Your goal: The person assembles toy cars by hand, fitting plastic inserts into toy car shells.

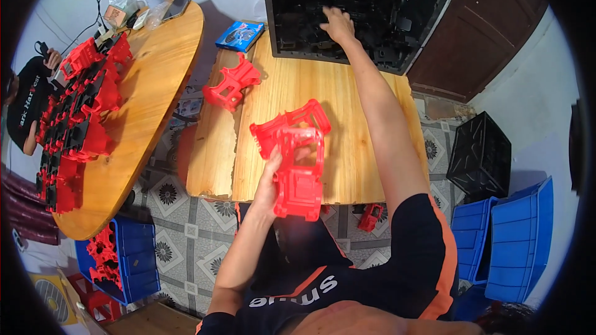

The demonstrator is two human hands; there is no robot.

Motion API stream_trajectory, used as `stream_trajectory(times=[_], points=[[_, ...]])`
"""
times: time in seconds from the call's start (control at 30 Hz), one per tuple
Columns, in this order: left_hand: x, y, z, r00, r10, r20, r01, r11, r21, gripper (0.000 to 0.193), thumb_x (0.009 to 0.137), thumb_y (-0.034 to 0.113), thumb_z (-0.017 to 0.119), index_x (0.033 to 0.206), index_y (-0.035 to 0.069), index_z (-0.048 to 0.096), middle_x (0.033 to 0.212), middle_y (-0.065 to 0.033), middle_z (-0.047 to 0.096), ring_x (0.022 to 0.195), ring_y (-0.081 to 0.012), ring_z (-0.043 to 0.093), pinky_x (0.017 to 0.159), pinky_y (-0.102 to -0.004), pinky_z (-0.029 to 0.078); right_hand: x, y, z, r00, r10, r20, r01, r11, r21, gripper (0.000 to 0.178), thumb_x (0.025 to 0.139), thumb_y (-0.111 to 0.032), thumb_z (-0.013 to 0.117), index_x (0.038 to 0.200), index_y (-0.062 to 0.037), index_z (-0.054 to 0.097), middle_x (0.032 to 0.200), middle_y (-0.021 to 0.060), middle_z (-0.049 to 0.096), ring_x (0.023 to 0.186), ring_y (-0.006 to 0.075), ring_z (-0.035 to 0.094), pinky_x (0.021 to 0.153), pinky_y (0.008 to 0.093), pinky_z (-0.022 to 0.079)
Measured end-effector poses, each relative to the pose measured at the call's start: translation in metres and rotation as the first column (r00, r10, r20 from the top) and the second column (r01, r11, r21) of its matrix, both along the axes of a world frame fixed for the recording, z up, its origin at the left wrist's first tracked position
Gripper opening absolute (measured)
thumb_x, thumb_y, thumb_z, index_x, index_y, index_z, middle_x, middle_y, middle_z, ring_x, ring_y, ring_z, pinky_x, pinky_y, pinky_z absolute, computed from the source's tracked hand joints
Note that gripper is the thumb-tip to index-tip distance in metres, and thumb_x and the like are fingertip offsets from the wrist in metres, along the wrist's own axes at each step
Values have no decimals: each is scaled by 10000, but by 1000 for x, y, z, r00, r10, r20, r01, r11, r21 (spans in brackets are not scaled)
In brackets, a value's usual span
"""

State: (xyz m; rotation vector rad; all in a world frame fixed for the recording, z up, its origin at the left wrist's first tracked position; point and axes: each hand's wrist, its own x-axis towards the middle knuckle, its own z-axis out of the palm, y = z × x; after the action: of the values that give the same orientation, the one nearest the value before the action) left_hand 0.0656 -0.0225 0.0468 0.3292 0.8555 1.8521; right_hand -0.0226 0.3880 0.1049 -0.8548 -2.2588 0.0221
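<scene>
Left hand [268, 177] grips red part [297, 158] at frame centre; right hand [338, 25] reaches into black crate [434, 6], top centre.

Red part is held up over the near edge of the wood surface [354, 124], fingers wrapped round its left side; it's an open moulded plastic frame w/ ribs & cut-outs. Prob. light & stiff, not slippery, thin ribs could snap if squeezed, so best held by the thicker side walls. Right hand lies spread on black parts inside the crate; can't tell if it's grasping anything. A 2nd red part [231, 85] sits on the surface, upper left of the held one. Round table [155, 87] at left carries a pile of red parts [77, 118]. Blue bins [518, 242] lower right.
</scene>
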Motion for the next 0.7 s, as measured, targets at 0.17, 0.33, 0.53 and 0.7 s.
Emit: stream_trajectory(times=[0.17,0.33,0.53,0.7], points=[[-33,1,9,991,4,136,-13,998,67,661,963,559,427,1410,73,408,1273,-165,596,998,-254,664,824,-404,578,24,-40,12,984,138,-114,-77,901,428,508,731,-210,791,1170,-94,565,1134,107,536,1022,350,540,791,393,536],[-27,-23,23,992,-11,125,-7,990,144,608,991,491,419,1402,43,407,1274,-172,588,976,-256,673,792,-404,591,150,-113,-11,898,128,-421,-263,922,-282,396,836,-307,738,1071,-26,589,908,90,643,804,214,616,693,292,500],[-30,-27,1,964,-52,262,18,991,129,604,980,516,407,1432,118,361,1263,-187,572,946,-261,675,761,-416,604,234,-135,-73,964,-76,-254,-225,275,-935,251,911,-271,648,937,-23,670,773,16,646,642,104,578,562,249,433],[-16,-31,4,980,12,200,-31,995,92,655,970,552,404,1414,71,379,1246,-187,581,960,-271,675,780,-417,600,240,-138,-56,996,-51,70,69,958,-280,248,895,-192,630,1070,-21,666,933,106,692,792,252,633,721,353,503]])
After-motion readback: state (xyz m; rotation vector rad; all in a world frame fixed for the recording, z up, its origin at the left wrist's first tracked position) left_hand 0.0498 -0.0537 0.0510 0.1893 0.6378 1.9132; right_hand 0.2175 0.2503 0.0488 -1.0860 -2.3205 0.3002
